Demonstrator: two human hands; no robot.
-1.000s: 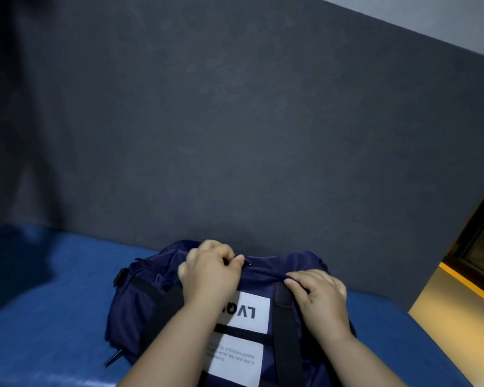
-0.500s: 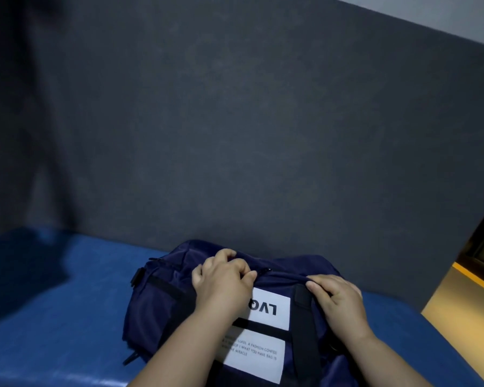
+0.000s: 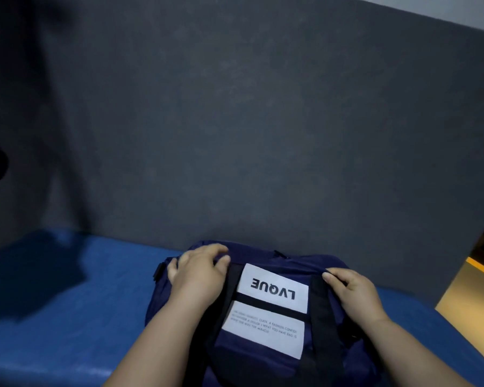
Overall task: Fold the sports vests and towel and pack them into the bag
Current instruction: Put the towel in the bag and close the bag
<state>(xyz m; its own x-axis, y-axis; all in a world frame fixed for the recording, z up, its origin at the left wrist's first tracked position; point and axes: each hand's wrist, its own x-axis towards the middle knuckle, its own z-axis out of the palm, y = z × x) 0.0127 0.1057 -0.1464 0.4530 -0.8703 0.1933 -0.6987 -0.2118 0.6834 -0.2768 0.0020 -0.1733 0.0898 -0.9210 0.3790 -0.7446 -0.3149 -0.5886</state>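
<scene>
1. The bag (image 3: 305,265) is showing deep navy blue fabric.
2. Its patch (image 3: 273,305) is showing white, carrying black lettering and a black band across.
3. Its straps (image 3: 323,317) are showing plain black.
4. The table (image 3: 67,303) is showing bright blue.
5. The panel (image 3: 263,135) behind is showing dark, faintly mottled grey.

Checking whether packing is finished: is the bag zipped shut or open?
Apparently shut: the bag shows no gap or contents along its top by the zipper pull; its far side is hidden.
</scene>
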